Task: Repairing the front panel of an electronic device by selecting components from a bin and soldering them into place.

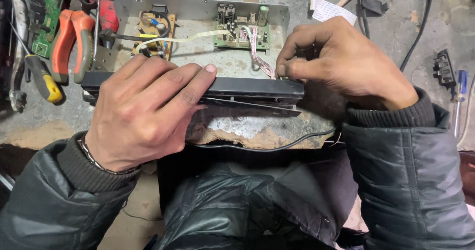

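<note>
Two bare hands worked at the black front panel (237, 88) of an opened electronic unit, which lay across the near edge of a grey metal chassis (232, 62) on a stained concrete counter (396, 27). The left hand (143, 114) lay flat over the panel's left half, fingers spread along its top edge and pressing rather than clasping. The right hand (341, 62) pinched the panel's right end, its grip closed tight at that corner with thumb and fingertips.

Beyond the panel, inside the chassis, a brown circuit board (154, 32) and a green circuit board (242, 30) sat exposed, a striped ribbon cable (257, 54) running from the green board toward the panel. Judging by that, the cover was already off and the panel only partly free or partly seated, the cable apparently joined.

Left of the panel lay orange-handled pliers (71, 42) and a yellow-handled screwdriver (44, 79); a black cord (267, 146) curled just below it.
</note>
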